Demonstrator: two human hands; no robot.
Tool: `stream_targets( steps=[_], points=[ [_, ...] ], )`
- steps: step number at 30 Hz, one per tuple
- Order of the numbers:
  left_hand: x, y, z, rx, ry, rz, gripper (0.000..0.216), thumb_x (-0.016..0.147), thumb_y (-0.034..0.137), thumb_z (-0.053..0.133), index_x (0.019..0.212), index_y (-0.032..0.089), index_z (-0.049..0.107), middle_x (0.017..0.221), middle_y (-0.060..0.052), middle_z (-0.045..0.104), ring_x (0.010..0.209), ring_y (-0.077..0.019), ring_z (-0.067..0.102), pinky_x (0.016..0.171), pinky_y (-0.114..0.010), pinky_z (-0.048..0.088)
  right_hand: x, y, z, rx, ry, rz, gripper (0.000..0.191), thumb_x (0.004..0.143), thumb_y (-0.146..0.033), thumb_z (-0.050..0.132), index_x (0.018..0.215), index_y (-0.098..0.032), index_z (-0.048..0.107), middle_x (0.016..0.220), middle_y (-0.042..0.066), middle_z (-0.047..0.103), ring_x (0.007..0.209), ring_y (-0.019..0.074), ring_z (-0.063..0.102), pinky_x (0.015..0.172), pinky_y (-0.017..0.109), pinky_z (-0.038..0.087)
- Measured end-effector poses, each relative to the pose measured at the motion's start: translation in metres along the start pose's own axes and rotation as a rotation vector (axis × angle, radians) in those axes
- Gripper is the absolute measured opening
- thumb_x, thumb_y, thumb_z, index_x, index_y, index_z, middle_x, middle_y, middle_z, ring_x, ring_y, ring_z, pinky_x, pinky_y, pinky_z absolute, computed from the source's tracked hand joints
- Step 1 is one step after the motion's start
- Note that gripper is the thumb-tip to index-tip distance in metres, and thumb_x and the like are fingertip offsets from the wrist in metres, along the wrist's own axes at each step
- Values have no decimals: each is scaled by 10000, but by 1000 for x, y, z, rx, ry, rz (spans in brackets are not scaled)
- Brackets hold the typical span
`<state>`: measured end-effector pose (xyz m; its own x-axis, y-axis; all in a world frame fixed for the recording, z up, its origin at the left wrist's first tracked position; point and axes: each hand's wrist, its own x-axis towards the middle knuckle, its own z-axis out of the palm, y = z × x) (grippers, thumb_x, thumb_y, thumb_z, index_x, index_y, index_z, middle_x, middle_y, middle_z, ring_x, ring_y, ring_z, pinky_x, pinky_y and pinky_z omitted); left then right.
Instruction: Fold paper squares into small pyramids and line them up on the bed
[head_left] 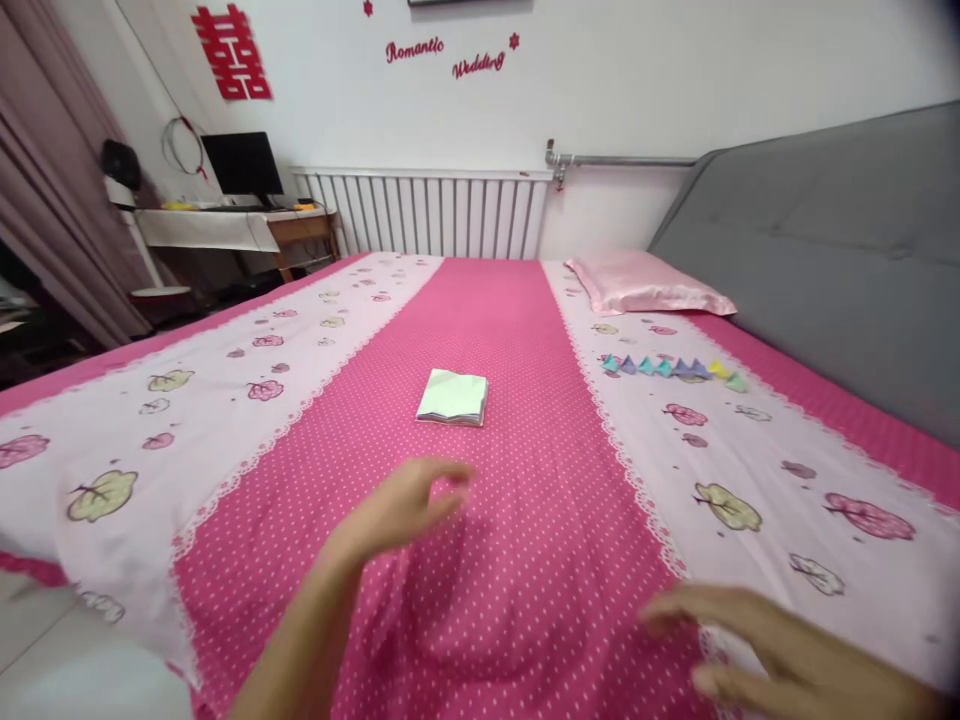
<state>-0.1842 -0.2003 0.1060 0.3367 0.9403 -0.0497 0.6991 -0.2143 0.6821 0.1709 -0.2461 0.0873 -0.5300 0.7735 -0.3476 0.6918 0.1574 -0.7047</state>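
Note:
My left hand [409, 505] is over the pink dotted middle strip of the bedspread [525, 480], its thumb and fingers apart with nothing between them. Just beyond it lies a stack of pale green paper sheets [452, 396], the top one creased. Lower right, my right hand [739, 635] hovers over the lace border, slightly blurred, with a gap between thumb and fingers and nothing in it. Farther off on the right, several small folded paper pieces [664, 368] in blue, purple, yellow and green stand in a row on the white patterned strip.
A pink pillow [649, 282] lies at the far right against the grey headboard [832, 230]. Behind the bed stand a white radiator [435, 212] and, at left, a desk [217, 230] with a monitor [241, 164]. The bed's near left edge drops to a tiled floor [82, 650].

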Motion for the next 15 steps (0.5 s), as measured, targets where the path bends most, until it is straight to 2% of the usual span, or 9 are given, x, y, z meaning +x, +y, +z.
stream_targets(
  steps=[3,5,7,10,13,15],
  points=[
    [92,-4,-14,84,376,-11,338,850,328,385,1063,200,613,1087,-74,633,937,-184,580,799,-317,445,54,-33,-46,-114,104,-137,395,791,-452,510,1142,-288,584,1203,60,575,1127,264,500,959,438,389],
    [138,-16,-12,117,487,-91,316,847,295,385,999,192,642,992,-63,669,868,-169,602,757,-283,447,87,-49,-67,-129,150,-250,377,799,-437,502,1124,-270,592,1160,61,601,1070,240,544,920,409,427],
    [170,-35,-4,168,595,-179,288,828,258,417,973,177,652,983,-63,673,907,-169,595,792,-271,429,114,-54,-79,-115,222,-305,342,799,-420,505,1076,-251,615,1112,59,626,1015,223,576,874,379,459],
    [194,-63,17,198,666,-262,315,831,314,422,975,152,650,1008,-95,660,938,-191,588,815,-294,420,146,-41,-83,-49,366,-313,299,782,-406,532,1000,-233,641,1027,53,659,945,206,605,834,356,476],
    [199,-82,37,233,700,-357,339,814,374,442,916,142,667,968,-122,659,909,-228,594,795,-332,425,179,-10,-73,98,502,-273,275,763,-407,555,921,-205,654,923,55,682,856,195,629,788,344,489],
    [198,-87,45,258,697,-363,358,783,424,481,913,149,670,972,-117,653,918,-234,587,805,-334,422,201,14,-63,215,594,-249,265,762,-409,551,865,-188,656,851,56,687,796,189,637,740,329,501]
  ],
)
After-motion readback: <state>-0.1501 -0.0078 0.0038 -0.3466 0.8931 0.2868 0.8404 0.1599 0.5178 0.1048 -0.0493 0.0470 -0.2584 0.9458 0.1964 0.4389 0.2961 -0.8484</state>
